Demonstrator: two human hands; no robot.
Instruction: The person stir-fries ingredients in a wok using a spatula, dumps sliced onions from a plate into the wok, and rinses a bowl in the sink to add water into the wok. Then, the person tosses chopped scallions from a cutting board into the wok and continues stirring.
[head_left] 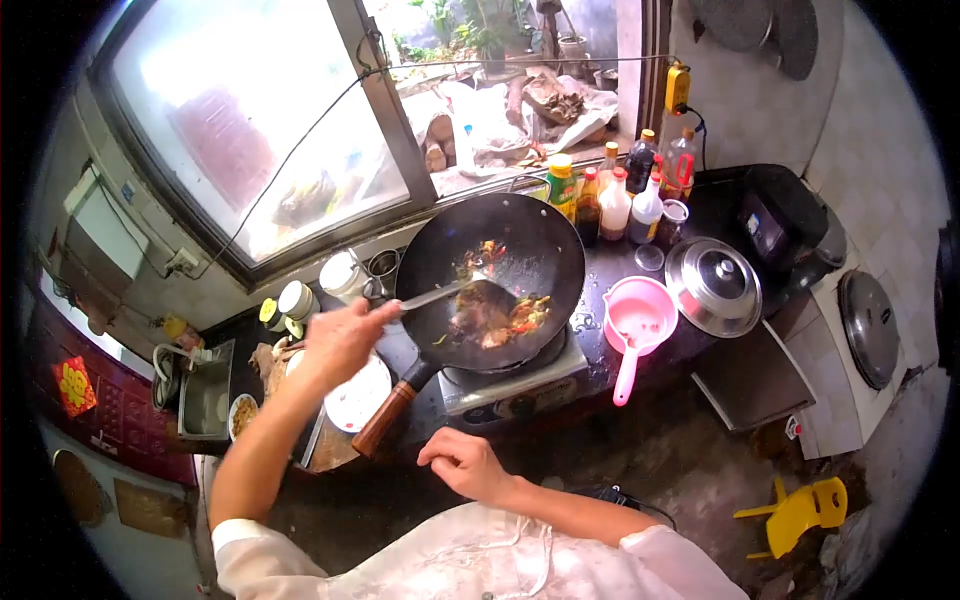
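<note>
Head view shows the left hand (pixel 342 338) holding a metal spatula (pixel 470 300) tight, its blade in the food (pixel 498 318) inside the black wok (pixel 490 280) on the stove (pixel 510 385). Lower down, the right hand (pixel 465 463) is loosely curled, holding nothing. A pink ladle (pixel 638 320) sits beside the wok.

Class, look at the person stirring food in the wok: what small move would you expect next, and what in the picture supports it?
Probably a scoop and turn of the food. The left hand grips the spatula, whose blade lies among the pieces of food heaped on one side of the wok, which sits on the burner. The right hand hangs free, off the wooden wok handle.
</note>
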